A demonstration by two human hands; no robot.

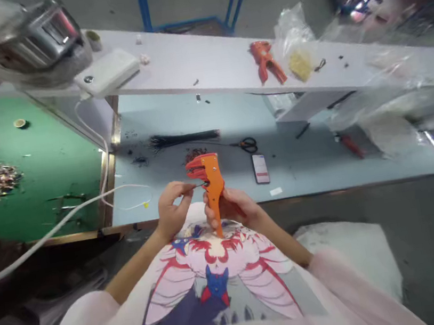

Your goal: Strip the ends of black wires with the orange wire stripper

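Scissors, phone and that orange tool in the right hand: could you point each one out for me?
Scissors (246,145): head view, where the dark handle loops meet.
Phone (260,167): head view, middle of its lit screen.
Orange tool (213,177): head view, on its flat orange body.

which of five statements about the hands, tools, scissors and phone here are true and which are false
1. The right hand grips the orange tool. True.
2. The scissors lie on the blue table. True.
3. The left hand holds the scissors. False: it pinches a thin dark wire at the orange tool.
4. The phone lies farther from the person than the scissors. False: it lies nearer.
5. A red tool lies on the white shelf. True.
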